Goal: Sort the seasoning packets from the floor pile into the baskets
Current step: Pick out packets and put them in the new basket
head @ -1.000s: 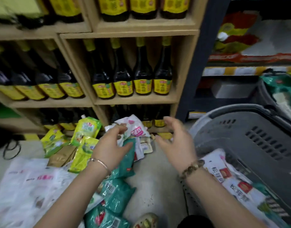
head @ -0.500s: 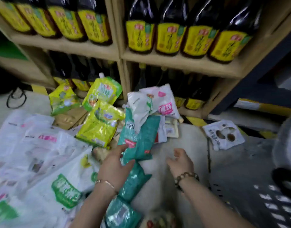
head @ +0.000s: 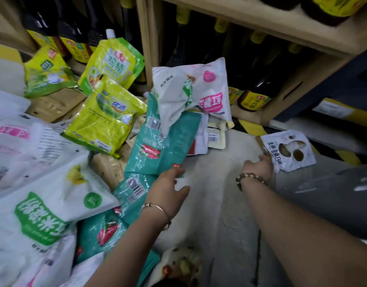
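Head view, the only view.

1. My right hand (head: 258, 168) is low on the floor (head: 215, 183), knuckles up, at the near left corner of a white packet with round windows (head: 290, 150). The packet lies alone, apart from the main pile, at about 2 o'clock from that hand. The fingertips are hidden behind the hand and the packet's edge. I cannot tell whether they have pinched the corner or only reached it.

2. My left hand (head: 168, 189) has its fingers out nearly straight and spread. The fingertips are at the lower corner of a teal packet (head: 161, 141) and grip nothing. That packet lies at 12 o'clock from the hand, its long axis running from 7 to 1 o'clock, its far end tucked under a crumpled white and pink packet (head: 190, 90).

3. The windowed packet is close to square, set on a slant, with no clear long axis. The right hand is plainly the nearer one to it. The left is well apart from it, across bare floor.

4. A blurred grey surface (head: 323, 193) at 3 o'clock, just beside my right forearm, is probably a basket wall. I judge the carry from packet to basket would be short and rightward.

5. Yellow-green packets (head: 103, 121) lie at 10 o'clock and dark bottles (head: 259, 88) stand on the bottom shelf at 1 o'clock.
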